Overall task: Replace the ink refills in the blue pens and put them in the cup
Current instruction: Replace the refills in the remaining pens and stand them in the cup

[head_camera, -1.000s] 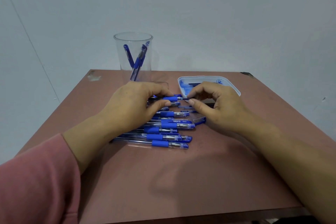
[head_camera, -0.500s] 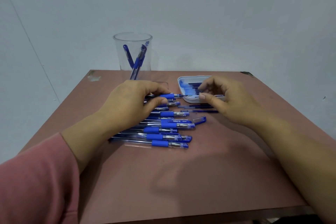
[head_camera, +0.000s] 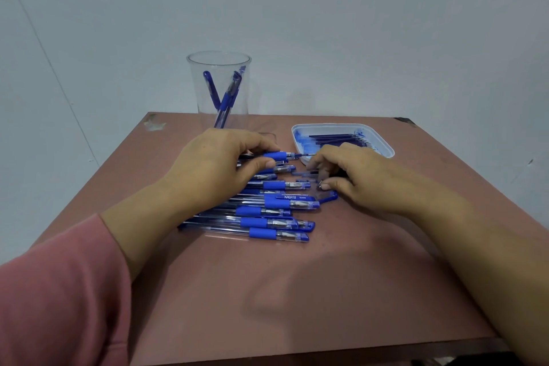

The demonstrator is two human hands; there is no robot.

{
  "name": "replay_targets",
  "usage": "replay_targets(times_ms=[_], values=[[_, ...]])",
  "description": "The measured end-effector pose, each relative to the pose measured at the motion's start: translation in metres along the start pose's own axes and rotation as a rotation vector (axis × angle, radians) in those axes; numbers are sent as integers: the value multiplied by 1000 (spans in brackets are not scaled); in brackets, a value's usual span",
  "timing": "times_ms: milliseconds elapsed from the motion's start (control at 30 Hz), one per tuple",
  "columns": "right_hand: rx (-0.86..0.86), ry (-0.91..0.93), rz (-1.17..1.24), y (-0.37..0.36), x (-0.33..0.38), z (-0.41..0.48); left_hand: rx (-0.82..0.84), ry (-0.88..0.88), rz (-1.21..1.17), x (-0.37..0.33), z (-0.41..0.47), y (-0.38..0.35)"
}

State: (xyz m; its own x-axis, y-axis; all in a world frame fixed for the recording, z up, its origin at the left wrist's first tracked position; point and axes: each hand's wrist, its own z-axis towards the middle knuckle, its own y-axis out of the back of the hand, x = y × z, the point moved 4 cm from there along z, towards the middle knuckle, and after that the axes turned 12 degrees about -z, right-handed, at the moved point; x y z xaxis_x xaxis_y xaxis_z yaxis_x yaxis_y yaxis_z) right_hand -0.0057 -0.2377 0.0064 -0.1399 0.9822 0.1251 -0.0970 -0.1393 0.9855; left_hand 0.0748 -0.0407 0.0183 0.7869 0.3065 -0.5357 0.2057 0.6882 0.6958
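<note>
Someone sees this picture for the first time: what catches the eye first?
Probably the pile of blue pens mid-table, partly under the left hand, which grips one pen. Next, the clear cup at the far edge with pens inside, and the white tray of refills behind the right hand.

I log the cup (head_camera: 219, 89) as clear, glossy plastic. Pens (head_camera: 255, 222): transparent plastic barrels, matt blue rubbery-looking grips, shiny metal cones at the tips. Tray (head_camera: 329, 125): smooth white plastic, smeared with blue ink. Table top (head_camera: 297, 291): matt reddish-brown, scuffed at its far-left corner. Sleeve (head_camera: 59, 300): soft pink knit cloth.
</note>
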Motion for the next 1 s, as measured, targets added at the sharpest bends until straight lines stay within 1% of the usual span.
replay_targets(times_ms=[200, 300, 400, 500, 633, 800, 933, 1000], values=[[-45, 4, 63, 5, -1, 0, 12, 4, -2, 0, 0, 1], [-173, 0, 155, 14, -6, -6, 5, 1, -9, 0, 0, 1], [-344, 59, 205, 18, 2, -10, -2, -5, -21, -1, -1, 0], [-425, 90, 219, 12, 13, -5, 1, -41, -29, -3, -2, 0], [-468, 74, 197, 11, 11, -2, -5, -59, -36, -3, -2, 0], [-480, 59, 241, 19, 8, -11, -8, -59, -17, -3, -2, -1], [-439, 104, 236, 11, 17, -6, -1, -72, -3, -4, -2, -2], [-434, 95, 245, 10, 15, -5, 7, -66, 5, -4, -2, -3]])
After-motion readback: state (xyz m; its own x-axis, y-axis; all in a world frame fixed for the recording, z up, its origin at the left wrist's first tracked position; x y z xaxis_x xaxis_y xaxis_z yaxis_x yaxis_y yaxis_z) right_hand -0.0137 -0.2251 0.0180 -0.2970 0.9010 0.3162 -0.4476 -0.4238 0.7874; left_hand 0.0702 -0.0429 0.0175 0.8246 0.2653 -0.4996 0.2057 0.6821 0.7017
